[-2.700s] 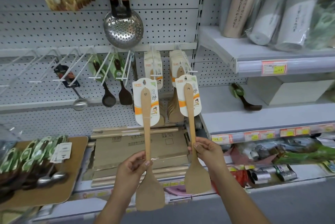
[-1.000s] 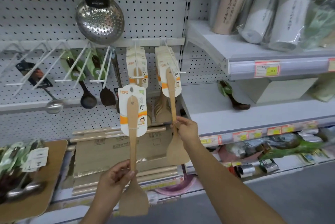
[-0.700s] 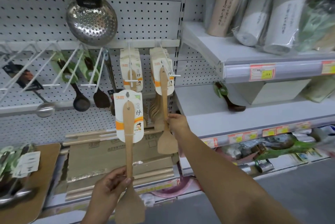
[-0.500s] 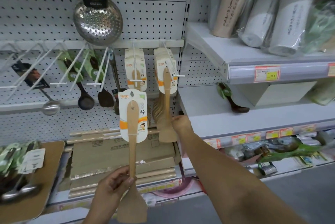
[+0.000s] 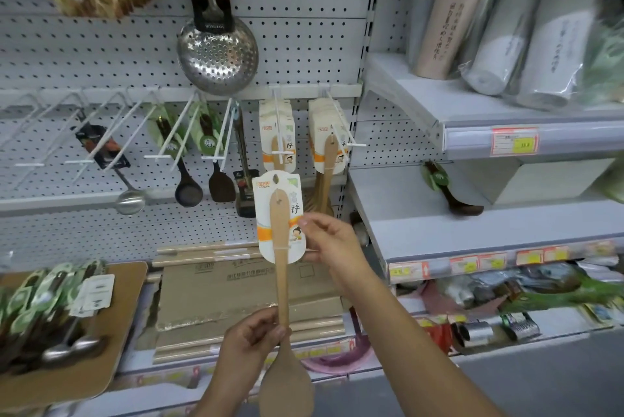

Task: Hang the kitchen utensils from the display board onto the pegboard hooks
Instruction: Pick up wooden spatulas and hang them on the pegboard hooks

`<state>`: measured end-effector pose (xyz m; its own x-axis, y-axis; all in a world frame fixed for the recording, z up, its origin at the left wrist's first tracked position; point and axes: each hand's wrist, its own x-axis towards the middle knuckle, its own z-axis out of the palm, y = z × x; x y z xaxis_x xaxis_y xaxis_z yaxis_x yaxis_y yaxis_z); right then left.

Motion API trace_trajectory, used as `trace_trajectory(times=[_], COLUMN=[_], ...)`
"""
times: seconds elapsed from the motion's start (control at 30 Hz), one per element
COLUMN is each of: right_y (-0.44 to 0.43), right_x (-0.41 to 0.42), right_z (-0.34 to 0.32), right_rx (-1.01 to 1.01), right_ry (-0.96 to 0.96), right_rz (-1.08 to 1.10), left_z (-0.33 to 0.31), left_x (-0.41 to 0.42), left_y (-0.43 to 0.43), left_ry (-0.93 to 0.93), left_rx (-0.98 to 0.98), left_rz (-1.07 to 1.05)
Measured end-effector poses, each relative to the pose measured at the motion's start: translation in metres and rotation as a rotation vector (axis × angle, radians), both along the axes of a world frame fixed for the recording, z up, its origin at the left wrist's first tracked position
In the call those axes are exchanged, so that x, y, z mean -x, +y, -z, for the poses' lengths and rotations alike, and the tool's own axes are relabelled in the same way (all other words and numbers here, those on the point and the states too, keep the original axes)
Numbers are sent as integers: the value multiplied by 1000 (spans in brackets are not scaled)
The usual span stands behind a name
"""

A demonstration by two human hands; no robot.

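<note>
Retail shop, housewares aisle. White pegboard (image 5: 304, 45) with hooks (image 5: 341, 133) holding carded utensils, metal shelves (image 5: 472, 227) with price tags (image 5: 515, 141) on the edges. Wrapped rolls (image 5: 499, 45) stocked above.

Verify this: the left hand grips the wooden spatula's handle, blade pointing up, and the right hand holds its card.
Not quite: the head view shows the blade pointing down. The left hand grips the wooden spatula by its handle, blade down, and the right hand holds its card.

Wrapped rolls (image 5: 499, 38): side by side on upper right shelf (image 5: 422, 86).
Price label (image 5: 514, 141): red and yellow, on that shelf's front edge.
Cardboard box (image 5: 236, 288): brown, lying flat.
</note>
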<state>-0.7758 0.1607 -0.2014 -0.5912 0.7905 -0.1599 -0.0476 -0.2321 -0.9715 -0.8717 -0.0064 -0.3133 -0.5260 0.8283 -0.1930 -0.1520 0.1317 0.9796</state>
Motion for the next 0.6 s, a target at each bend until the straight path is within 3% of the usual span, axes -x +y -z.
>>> trace_trajectory(times=[0.2,0.6], right_y=[-7,-4], right_x=[-8,-1], right_z=[-10,-12], right_rx=[-120,-161], right_ry=[-20,-9], right_rz=[-12,15], left_z=[-1,-5], left_x=[-5,-5], left_y=[1,3], left_ry=[6,-22], left_rx=[13,3], left_rz=[28,-1])
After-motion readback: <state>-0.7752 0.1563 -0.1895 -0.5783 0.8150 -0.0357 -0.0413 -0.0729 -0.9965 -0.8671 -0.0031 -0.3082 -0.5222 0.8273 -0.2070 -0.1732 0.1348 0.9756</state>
